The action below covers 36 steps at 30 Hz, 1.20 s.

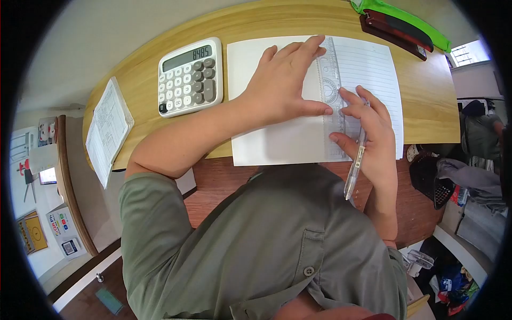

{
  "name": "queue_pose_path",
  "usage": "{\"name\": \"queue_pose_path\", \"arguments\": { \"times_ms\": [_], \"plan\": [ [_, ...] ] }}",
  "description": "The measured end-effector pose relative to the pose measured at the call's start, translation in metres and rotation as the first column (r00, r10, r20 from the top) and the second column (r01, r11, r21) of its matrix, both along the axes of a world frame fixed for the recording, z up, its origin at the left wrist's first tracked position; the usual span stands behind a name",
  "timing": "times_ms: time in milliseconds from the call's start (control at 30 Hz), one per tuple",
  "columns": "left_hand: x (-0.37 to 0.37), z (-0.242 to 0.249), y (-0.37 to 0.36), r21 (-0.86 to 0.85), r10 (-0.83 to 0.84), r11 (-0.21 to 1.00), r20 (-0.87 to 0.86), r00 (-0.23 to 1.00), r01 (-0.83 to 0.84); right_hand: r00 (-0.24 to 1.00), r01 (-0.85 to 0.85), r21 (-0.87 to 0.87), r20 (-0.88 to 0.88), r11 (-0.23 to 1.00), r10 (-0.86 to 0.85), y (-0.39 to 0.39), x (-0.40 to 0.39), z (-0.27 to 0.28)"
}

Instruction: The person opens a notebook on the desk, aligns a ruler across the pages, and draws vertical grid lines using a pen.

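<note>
A clear plastic ruler (pixel 335 130) with a protractor pattern lies upright across an open notebook (pixel 277 141). The left page is blank white and the right page is lined. My left hand (pixel 282 80) is spread over the left page, its thumb and fingertips resting on the ruler's left edge. My right hand (pixel 376 128) is at the ruler's right side, with its thumb and index finger touching the ruler. A clear-barrelled pen (pixel 356 173) is tucked in the right hand's fingers, slanting down toward my body.
A white calculator (pixel 190 77) showing 8485 stands left of the notebook. Printed papers (pixel 108 125) lie at the desk's left edge. A dark red stapler (pixel 397 34) and a bright green item (pixel 426 21) are at the back right. Clothes and a cap (pixel 429 178) are piled beyond the desk's right side.
</note>
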State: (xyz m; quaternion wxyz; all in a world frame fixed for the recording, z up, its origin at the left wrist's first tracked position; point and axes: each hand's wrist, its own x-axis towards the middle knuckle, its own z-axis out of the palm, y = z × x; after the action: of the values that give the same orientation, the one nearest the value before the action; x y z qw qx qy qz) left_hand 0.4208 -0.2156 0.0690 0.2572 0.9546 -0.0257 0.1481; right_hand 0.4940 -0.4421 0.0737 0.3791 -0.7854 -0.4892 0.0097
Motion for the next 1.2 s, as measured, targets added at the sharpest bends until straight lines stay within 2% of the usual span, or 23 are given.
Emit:
{"name": "queue_pose_path", "arguments": {
  "times_ms": [67, 233, 567, 667, 733, 900, 1067, 1200],
  "plan": [
    [0.001, 0.000, 0.001, -0.007, 0.000, 1.000, -0.012, 1.000, 0.000, 1.000, -0.003, 0.004, -0.004, 1.000, 0.003, 0.000, 0.000, 0.000],
    [0.006, -0.009, 0.006, -0.244, 0.026, 0.970, 0.091, 0.995, -0.003, 1.000, -0.007, -0.010, 0.000, 1.000, 0.007, 0.000, 0.000, 0.001],
    [0.006, -0.009, 0.005, -0.188, 0.052, 0.981, 0.075, 0.996, -0.037, 1.000, 0.005, -0.044, -0.009, 0.999, -0.005, -0.001, 0.000, 0.003],
    [0.003, -0.005, 0.004, -0.280, 0.067, 0.957, -0.015, 0.998, -0.069, 1.000, 0.000, -0.039, -0.004, 0.999, 0.000, -0.002, 0.001, 0.001],
    [0.001, -0.008, 0.004, 0.140, -0.056, 0.989, 0.051, 0.997, 0.048, 1.000, 0.005, -0.040, -0.012, 0.999, -0.006, -0.001, 0.000, 0.003],
    [-0.005, -0.004, -0.002, 0.132, -0.059, 0.990, 0.031, 0.998, 0.055, 0.997, 0.000, 0.018, -0.073, 1.000, 0.002, -0.003, 0.002, -0.001],
    [-0.012, 0.001, -0.008, 0.123, -0.086, 0.989, 0.036, 0.996, 0.081, 0.973, 0.045, 0.089, -0.231, 0.995, -0.023, -0.003, 0.000, 0.000],
    [-0.011, -0.001, -0.008, 0.143, -0.086, 0.987, 0.045, 0.995, 0.079, 0.983, 0.029, 0.048, -0.185, 0.998, -0.019, -0.004, 0.000, 0.003]
  ]
}}
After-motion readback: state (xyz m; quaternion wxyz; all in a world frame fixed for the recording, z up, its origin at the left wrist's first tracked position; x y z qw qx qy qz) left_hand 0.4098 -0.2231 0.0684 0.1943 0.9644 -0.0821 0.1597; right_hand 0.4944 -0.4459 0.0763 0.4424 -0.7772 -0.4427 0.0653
